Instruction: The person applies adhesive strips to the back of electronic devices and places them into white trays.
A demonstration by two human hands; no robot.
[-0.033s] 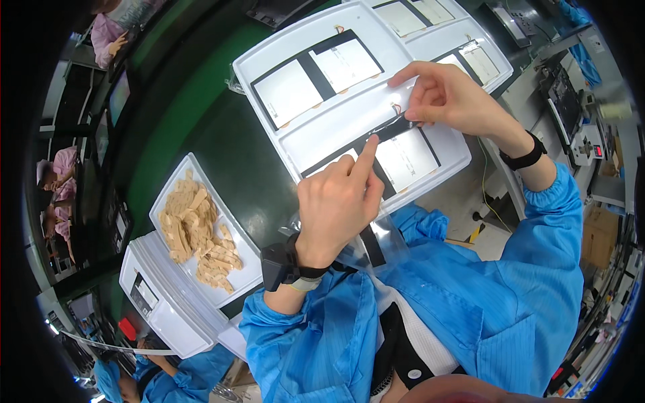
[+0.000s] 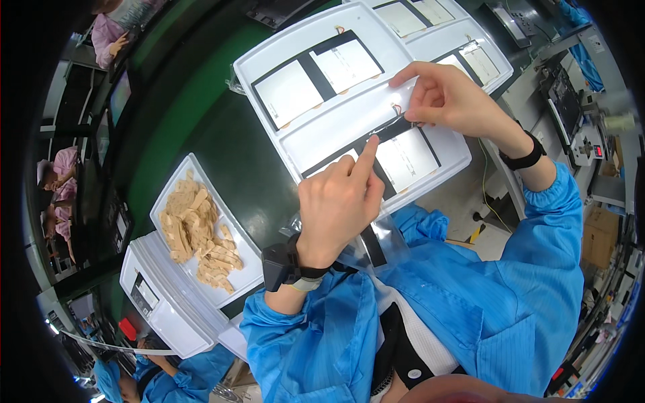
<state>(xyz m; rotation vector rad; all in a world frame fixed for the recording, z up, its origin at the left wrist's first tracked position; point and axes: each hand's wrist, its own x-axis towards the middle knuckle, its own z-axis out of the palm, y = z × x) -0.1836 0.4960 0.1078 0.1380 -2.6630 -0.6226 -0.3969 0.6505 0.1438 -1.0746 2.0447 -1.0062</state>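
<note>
A flat panel with two white labelled blocks and black borders (image 2: 407, 161) lies in the near compartment of a white plastic tray (image 2: 319, 131). My left hand (image 2: 339, 201) rests over it, index finger stretched out with its tip on the black border strip, the other fingers loosely bent and holding nothing. At the strip's right end, my right hand (image 2: 450, 101) pinches a thin shiny strip (image 2: 391, 125) between thumb and a bent finger, its index finger held away. Small red wires (image 2: 396, 109) stick up beside that pinch. The lower left block is partly hidden by my left hand.
A similar panel (image 2: 289, 94) lies in the tray's far compartment. Another white tray (image 2: 463, 30) with panels adjoins at the right. Left, a white tray (image 2: 252, 262) holds a pile of beige strips (image 2: 195, 221), beside stacked trays (image 2: 154, 302). Clear plastic film (image 2: 393, 252) lies near my body.
</note>
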